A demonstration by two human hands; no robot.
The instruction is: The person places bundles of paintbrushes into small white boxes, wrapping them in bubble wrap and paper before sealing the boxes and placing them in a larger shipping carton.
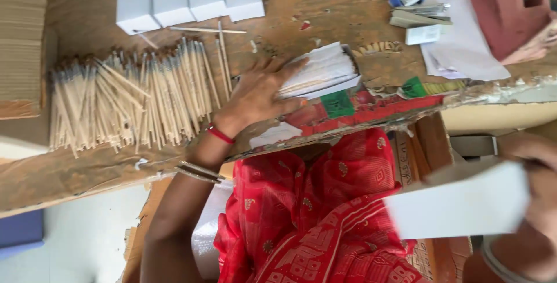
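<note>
Up close, we see a white box (464,202) pinched flat in the right hand (536,196) over a red-clad lap, off the table edge. Our left hand (255,94) lies spread, gripping nothing, fingers on a stack of white sheets (325,71) on the wooden table (325,4), beside a heap of thin sticks (127,97).
</note>
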